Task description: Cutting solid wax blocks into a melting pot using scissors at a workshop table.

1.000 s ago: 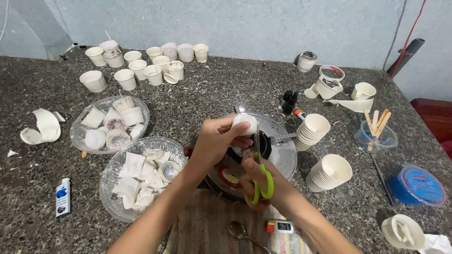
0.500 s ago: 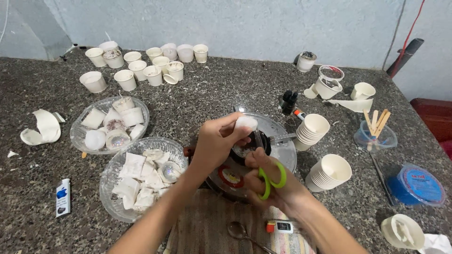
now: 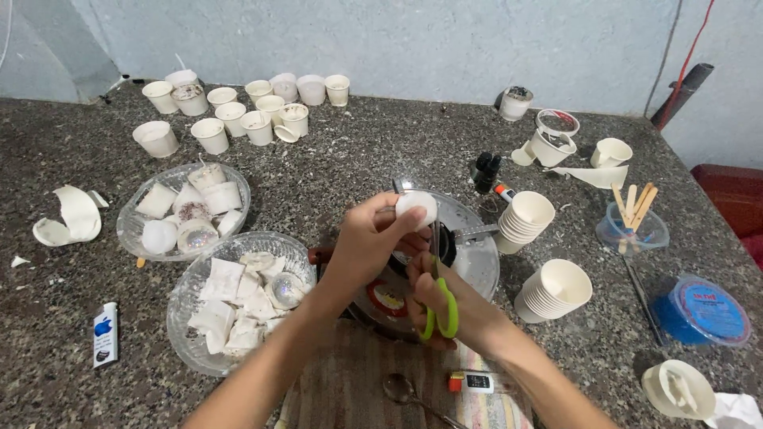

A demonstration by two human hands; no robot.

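Note:
My left hand [image 3: 369, 242] holds a small white paper cup [image 3: 416, 206] by its rim, above a round metal pan [image 3: 477, 262]. My right hand [image 3: 453, 306] grips green-handled scissors [image 3: 439, 306], blades pointing up to the cup's lower edge. Whether the blades are cutting into the cup is too small to tell. Both hands work over the pan at the counter's near middle.
Two clear bowls [image 3: 183, 210] [image 3: 238, 298] of cut cup pieces stand at left. Stacked cups [image 3: 556, 290] [image 3: 523, 218] stand at right, loose cups [image 3: 238, 111] at the back. A lighter [image 3: 469, 382], spoon [image 3: 401, 389], blue-lidded tub [image 3: 703, 310] and stick container [image 3: 632, 226] lie around.
The scissors have swung from lying sideways to upright, blades now at the cup. My left hand and the cup shifted slightly right.

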